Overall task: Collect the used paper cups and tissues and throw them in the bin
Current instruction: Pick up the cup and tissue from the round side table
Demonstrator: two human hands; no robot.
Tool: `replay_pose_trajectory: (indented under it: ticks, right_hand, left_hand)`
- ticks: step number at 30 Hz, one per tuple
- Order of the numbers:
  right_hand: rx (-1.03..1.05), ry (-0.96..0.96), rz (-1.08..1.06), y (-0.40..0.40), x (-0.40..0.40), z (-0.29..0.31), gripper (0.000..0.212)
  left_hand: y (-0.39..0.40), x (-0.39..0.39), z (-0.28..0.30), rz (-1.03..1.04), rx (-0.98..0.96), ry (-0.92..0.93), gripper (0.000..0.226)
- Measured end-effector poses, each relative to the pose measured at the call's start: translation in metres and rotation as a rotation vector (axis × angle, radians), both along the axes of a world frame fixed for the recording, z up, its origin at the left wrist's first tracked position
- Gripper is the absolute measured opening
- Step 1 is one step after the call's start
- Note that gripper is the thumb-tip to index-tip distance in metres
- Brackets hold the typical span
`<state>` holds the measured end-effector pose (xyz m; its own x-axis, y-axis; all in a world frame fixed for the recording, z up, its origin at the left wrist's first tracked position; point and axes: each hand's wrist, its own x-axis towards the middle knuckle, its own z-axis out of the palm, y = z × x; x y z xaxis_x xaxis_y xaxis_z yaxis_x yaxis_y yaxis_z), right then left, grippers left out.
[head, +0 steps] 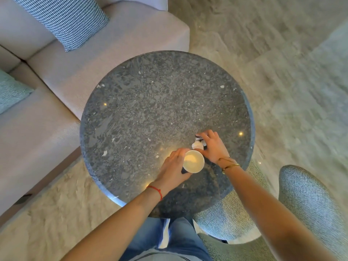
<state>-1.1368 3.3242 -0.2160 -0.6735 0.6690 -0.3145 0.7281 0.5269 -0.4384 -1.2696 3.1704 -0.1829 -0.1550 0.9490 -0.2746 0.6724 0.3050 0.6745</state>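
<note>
Two hands work near the tabletop's [150,102] front edge: left hand [174,166] fingers grip the cup [194,161], right hand [212,146] fingers pinch the tissue [197,145] beside it, best stuffed inside.

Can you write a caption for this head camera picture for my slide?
Left hand grips a paper cup while right hand gathers a crumpled tissue on the round stone table.

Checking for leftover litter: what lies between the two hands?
Head view: only the white paper cup, gripped by the left hand, beside the right hand.
</note>
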Motion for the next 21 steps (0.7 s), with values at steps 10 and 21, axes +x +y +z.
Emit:
replay_pose_trajectory:
  ticks: [10, 21]
  right_hand:
    - [0.018, 0.109, -0.162, -0.012, 0.002, 0.003, 0.025]
    - [0.066, 0.316, -0.327, -0.071, 0.029, 0.067, 0.022]
  left_hand:
    - [-0.019, -0.011, 0.01, 0.142, -0.031, -0.072, 0.071]
    - [-0.053, -0.019, 0.045, 0.208, 0.074, -0.135, 0.069]
